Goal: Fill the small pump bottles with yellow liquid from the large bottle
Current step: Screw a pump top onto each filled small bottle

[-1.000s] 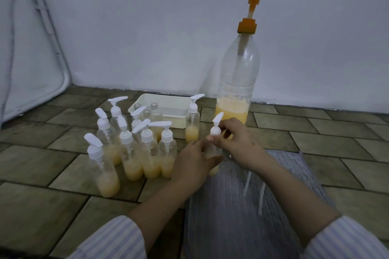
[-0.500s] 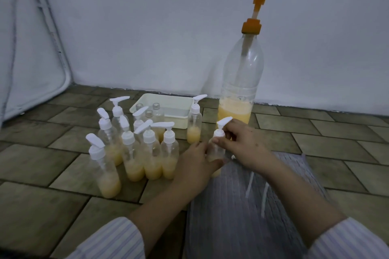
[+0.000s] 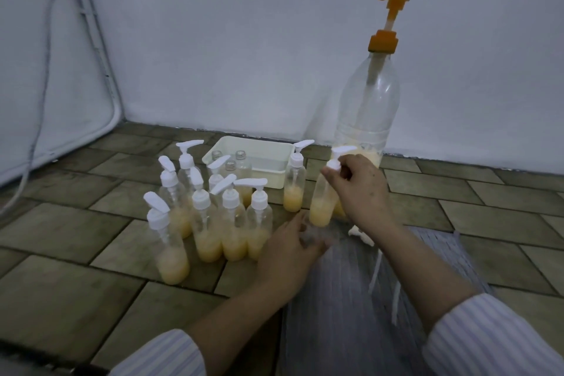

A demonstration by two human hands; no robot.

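Note:
The large clear bottle (image 3: 367,113) with an orange pump stands by the wall, yellow liquid low in its base. My right hand (image 3: 360,189) pinches the white pump top of a small bottle (image 3: 320,207) holding yellow liquid, lifted off the floor and tilted. My left hand (image 3: 290,250) hovers just below it with relaxed fingers, gripping nothing. Several capped small bottles (image 3: 232,223) with yellow liquid cluster on the floor to the left. One more capped bottle (image 3: 294,189) stands alone beside the tray.
A white tray (image 3: 274,159) near the wall holds three uncapped empty bottles (image 3: 241,162). The floor is brown tile (image 3: 76,284). A striped cloth (image 3: 351,299) covers my lap. A white cable (image 3: 42,76) hangs at the left wall.
My right hand has lifted the small bottle by its pump top, up and away from my left hand. My left hand has let go of the bottle's body and dropped lower.

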